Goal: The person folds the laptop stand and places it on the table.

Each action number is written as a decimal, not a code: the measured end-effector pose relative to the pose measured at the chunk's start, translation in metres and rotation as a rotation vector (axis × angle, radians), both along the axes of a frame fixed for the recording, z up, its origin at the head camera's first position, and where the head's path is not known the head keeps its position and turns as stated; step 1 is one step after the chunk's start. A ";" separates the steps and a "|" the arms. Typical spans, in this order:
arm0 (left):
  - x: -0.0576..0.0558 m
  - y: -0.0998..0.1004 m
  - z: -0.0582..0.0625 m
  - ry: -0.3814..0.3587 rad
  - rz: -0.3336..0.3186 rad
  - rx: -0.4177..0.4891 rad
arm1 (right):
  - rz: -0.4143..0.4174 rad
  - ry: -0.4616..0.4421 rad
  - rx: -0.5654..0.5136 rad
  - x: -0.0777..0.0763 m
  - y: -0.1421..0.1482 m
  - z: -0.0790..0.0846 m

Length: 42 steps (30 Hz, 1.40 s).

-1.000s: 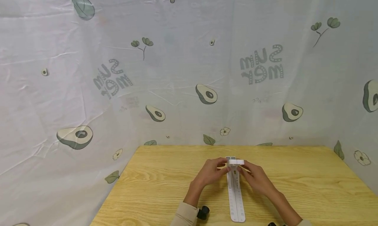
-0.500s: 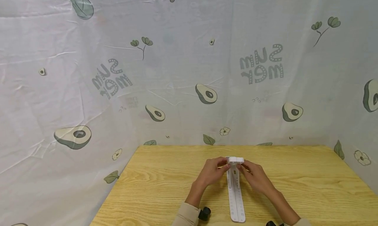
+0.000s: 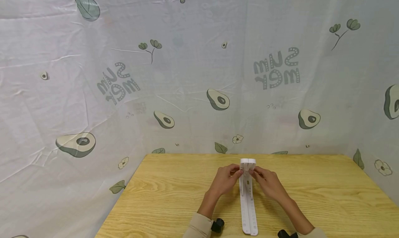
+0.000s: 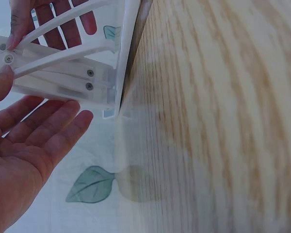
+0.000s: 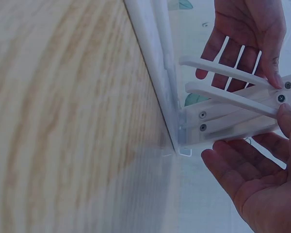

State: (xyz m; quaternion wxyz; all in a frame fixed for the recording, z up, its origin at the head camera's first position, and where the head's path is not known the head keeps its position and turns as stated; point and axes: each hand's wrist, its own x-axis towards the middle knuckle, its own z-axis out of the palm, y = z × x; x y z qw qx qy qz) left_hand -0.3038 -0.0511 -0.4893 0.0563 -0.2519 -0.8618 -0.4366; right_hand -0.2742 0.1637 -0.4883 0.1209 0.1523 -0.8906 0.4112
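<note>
A white folding laptop stand (image 3: 248, 210) lies lengthwise on the table, its notched base pointing toward me. From the base's far end rises a hinged upright part (image 5: 237, 116), with screws and two slim struts (image 4: 63, 60) running down toward the base. My left hand (image 3: 224, 181) pinches the left edge of this upright, thumb on the near face and fingers behind. On the opposite edge, my right hand (image 3: 269, 184) grips in the same way. Both thumbs press near the screws in the wrist views. The fingertips behind the upright are partly hidden in the head view.
The wooden table (image 3: 174, 182) reaches back to a pale curtain (image 3: 187, 75) printed with avocados and leaves. Black wrist cameras, such as the left one (image 3: 217, 225), sit at both cuffs close over the tabletop.
The upright's top end has swung up and back, from tipped toward me to standing taller. Both hands have risen slightly with it, and the base has stayed almost in place.
</note>
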 end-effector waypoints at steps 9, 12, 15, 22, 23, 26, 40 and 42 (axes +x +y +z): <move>-0.001 0.002 0.002 -0.016 0.022 0.011 | -0.009 0.009 0.020 -0.004 0.001 0.001; -0.001 0.003 0.003 -0.019 0.026 0.003 | -0.006 0.023 0.021 -0.005 0.002 0.000; -0.002 0.003 0.003 -0.026 0.031 -0.002 | 0.001 0.035 0.019 -0.006 0.002 -0.001; -0.004 0.005 0.000 -0.016 0.040 0.021 | -0.008 0.024 0.025 -0.008 0.001 0.000; -0.004 0.006 0.000 -0.013 0.042 0.021 | -0.012 0.018 0.022 -0.009 0.001 0.000; -0.005 0.007 0.000 0.003 0.048 0.023 | -0.016 0.005 -0.008 -0.010 0.000 -0.001; -0.003 0.010 -0.001 0.060 0.069 0.018 | -0.024 0.059 -0.060 -0.010 -0.001 -0.005; -0.003 0.009 -0.001 0.042 0.062 0.021 | -0.004 0.057 -0.052 -0.010 0.002 -0.006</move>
